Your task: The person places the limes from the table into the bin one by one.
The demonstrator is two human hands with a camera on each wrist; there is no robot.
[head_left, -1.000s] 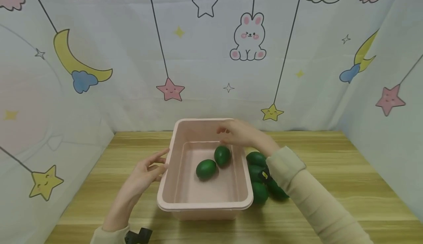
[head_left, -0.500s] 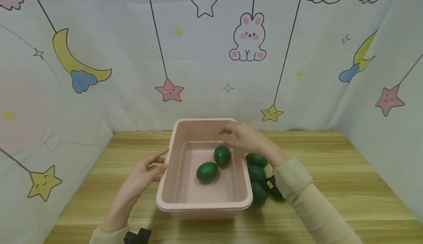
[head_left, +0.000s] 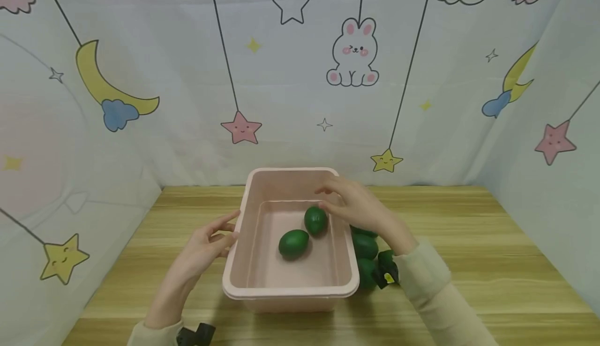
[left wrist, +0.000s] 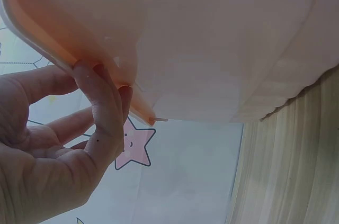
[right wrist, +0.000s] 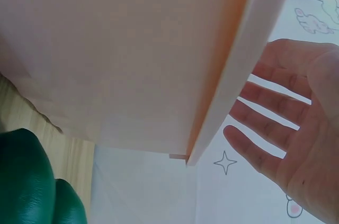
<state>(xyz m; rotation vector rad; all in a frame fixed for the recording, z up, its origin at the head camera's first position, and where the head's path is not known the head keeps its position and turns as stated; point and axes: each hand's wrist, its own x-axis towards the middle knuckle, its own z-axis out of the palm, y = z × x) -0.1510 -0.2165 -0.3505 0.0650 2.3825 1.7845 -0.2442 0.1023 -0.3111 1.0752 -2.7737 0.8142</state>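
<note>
From the head view, we are seeing a pink bin [head_left: 290, 292] standing on the wood-grain worktop [head_left: 469, 242]. Two green avocado-like items are lying inside, a nearer one [head_left: 294, 244] and a farther one [head_left: 315, 220], just beside each other. More green pieces [head_left: 364, 246] are lying on the worktop along the bin's right side, partly hidden by the right arm. The left hand [head_left: 208, 242] is touching the bin's left rim with spread fingertips. The right hand [head_left: 353, 205] is hanging over the right rear rim, loosely bent and holding nothing. A cartoon-printed backdrop [head_left: 290, 85] is covering the wall behind.

From the left wrist view, we are noting the left hand's bent fingers resting against the outer rim, with gaps between them.

From the right wrist view, we are finding the right hand spread wide beside the rim; contact we are not able to confirm. Two green pieces are showing at lower left.
</note>
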